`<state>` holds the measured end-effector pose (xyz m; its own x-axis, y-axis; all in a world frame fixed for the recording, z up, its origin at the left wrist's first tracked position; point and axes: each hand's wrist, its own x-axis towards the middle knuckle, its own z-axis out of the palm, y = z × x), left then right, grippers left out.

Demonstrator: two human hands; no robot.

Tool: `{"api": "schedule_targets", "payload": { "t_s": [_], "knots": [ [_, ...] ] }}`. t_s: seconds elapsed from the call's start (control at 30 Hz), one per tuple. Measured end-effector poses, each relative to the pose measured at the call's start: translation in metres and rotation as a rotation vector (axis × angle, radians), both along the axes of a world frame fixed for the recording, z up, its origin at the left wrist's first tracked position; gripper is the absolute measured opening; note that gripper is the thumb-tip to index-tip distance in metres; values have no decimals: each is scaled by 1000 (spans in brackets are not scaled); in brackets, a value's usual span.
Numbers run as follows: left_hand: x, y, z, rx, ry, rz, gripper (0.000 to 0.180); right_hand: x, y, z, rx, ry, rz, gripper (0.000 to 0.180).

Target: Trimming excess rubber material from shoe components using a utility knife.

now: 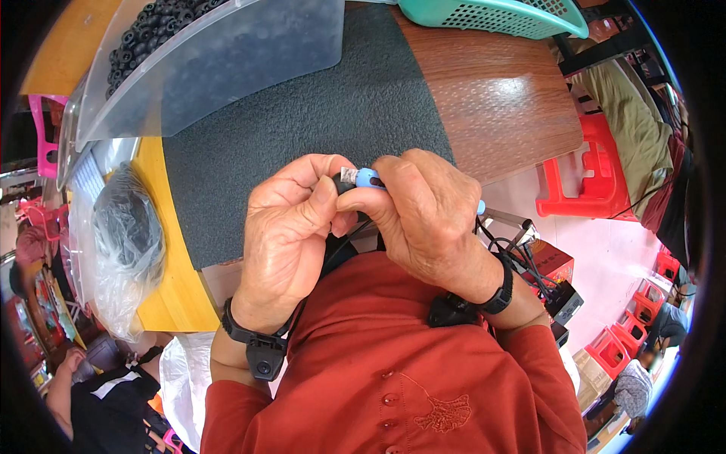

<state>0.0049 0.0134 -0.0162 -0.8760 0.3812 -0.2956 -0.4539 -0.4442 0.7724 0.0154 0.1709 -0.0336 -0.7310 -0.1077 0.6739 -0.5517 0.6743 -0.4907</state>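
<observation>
Over the near edge of a dark mat (pixel 302 129), my two hands meet in front of my body. My left hand (pixel 281 227) pinches a small black part (pixel 343 185) between thumb and fingers; most of it is hidden. Wrapped round a blue-handled tool (pixel 368 178) is my right hand (pixel 431 212), its thumb close to the black part. A pale, metallic-looking end of the tool touches or lies right by that part. The tool's blue tail shows beyond my right hand. I cannot make out the exact kind of tool.
A translucent bin (pixel 227 72) of small black ring-like parts stands at the far left. A green basket (pixel 499 19) sits at the back. Left lies a clear plastic bag (pixel 128 219) with dark contents. Red stools (pixel 597 174) and a box with cables (pixel 550 261) are at right.
</observation>
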Motion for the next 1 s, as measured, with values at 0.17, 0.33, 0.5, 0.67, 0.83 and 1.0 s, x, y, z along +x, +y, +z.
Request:
{"api": "schedule_targets", "payload": {
  "t_s": [0.17, 0.33, 0.5, 0.67, 0.83, 1.0],
  "knots": [
    [1, 3, 3, 12, -48, 19, 36, 0, 0, 0, 20, 22, 14, 25],
    [-1, 2, -3, 103, 4, 8, 29, 5, -4, -3, -181, -121, 4, 22],
    [-1, 2, -2, 20, 96, 50, 30, 6, 4, 1, -356, -303, -13, 21],
    [-1, 3, -4, -47, 138, 76, 30, 7, 2, 0, -387, -338, 6, 23],
    [1, 4, -4, -81, 169, 115, 23, 6, 2, 1, -307, -272, 26, 25],
    [2, 6, -2, -99, 165, 112, 28, 4, 2, -6, -203, -142, 22, 26]
  ]
}}
